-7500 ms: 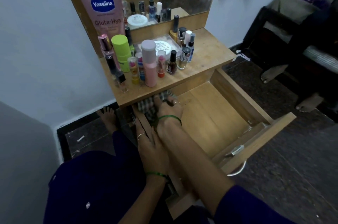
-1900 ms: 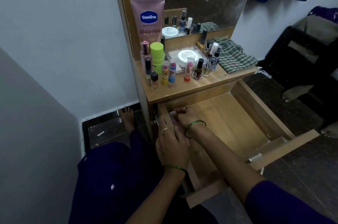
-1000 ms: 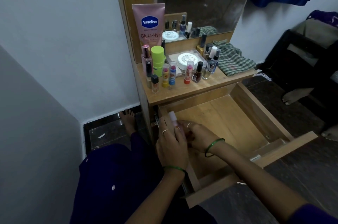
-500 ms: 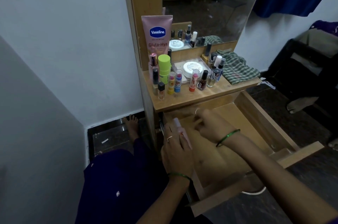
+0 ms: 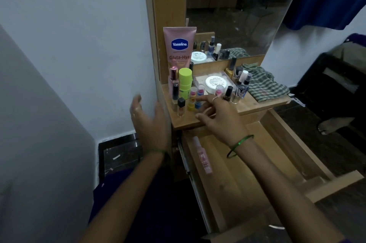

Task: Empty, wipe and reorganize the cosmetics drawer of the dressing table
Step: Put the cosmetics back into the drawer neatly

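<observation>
Left hand point(image 5: 147, 121), spread and empty, has been lifted beside the bench point(image 5: 257, 107); the pink tube point(image 5: 202, 156) it held is now laid in the wiped drawer point(image 5: 247, 179). Right hand point(image 5: 221, 118), open, is reached toward the lip balms point(image 5: 195, 98): restocking begun.

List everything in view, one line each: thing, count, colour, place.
Vaseline tube: 1, pink, tabletop back left, upright.
Green stick: 1, lime, in front of the tube.
Lip balms: several, multicoloured, tabletop front.
Cream jar: 1, white, tabletop centre.
Nail polish bottles: several, dark-capped, right of the jar.
Cloth: 1, green checked, tabletop right.
Pink bottle: 1, lying in the drawer along its left wall.
Drawer: 1, wooden, pulled open.
Mirror: 1, above the tabletop.
Left hand: open, empty.
Right hand: open, reaching towards the lip balms.
</observation>
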